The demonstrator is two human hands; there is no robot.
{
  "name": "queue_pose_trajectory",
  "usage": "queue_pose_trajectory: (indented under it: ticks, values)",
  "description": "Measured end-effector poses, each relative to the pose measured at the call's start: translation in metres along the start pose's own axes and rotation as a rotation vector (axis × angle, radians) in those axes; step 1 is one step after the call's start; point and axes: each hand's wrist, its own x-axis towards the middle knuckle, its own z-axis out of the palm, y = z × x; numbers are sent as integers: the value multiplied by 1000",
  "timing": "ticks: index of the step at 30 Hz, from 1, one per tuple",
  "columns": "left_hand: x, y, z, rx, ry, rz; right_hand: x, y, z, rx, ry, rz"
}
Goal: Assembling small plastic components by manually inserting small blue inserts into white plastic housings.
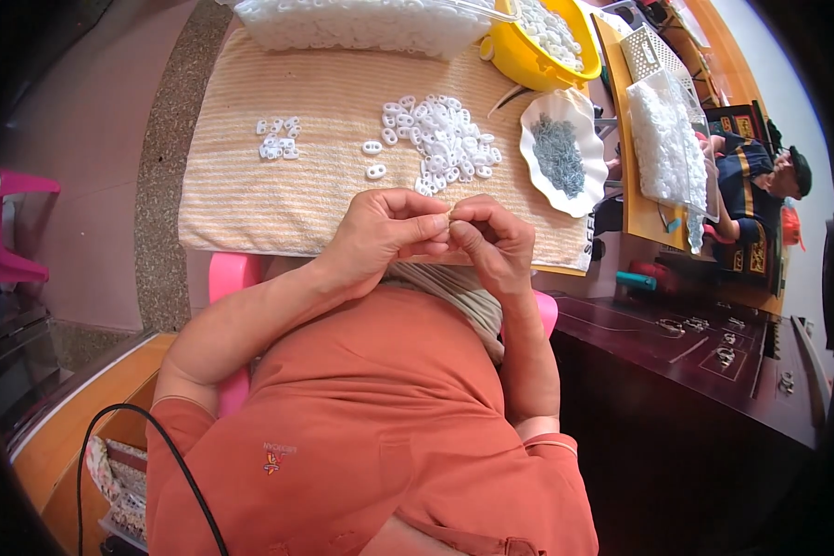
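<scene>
My left hand (375, 232) and my right hand (499, 243) meet at the towel's near edge, fingertips pinched together. Something tiny and yellowish sits between them, too small to make out. Just beyond lies a loose pile of white oval plastic pieces with two holes (445, 139); two single ones lie at its left side. Farther left is a small cluster of white pieces (279, 146). A white wavy-rimmed dish (535, 165) right of the pile holds many small grey pieces, perhaps springs. Behind it lies a thin pointed tool (507, 97).
A striped towel (250, 199) covers the table. At the back stand a clear bin (343, 28) and a yellow basket (519, 63), both full of white pieces. Rightward, another person (751, 176) sits by a filled clear tray (667, 148). A pink stool (14, 227) is far left.
</scene>
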Motion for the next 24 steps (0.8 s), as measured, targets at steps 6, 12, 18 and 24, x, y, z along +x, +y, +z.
queue_pose_trajectory:
  ticks: [6, 12, 18, 24]
  values:
    - [-1, 0, 1, -7, -10, 9, -1, 2, -1, -34, 32, 34]
    - [-1, 0, -1, 36, 6, 24, -2, 4, 4, -53, 49, 48]
    - [-2, -1, 3, 68, 34, 69, -4, 9, 8, 41, 78, 60]
    - [0, -1, 1, 59, 17, 37, -4, 10, 6, 91, 98, 53]
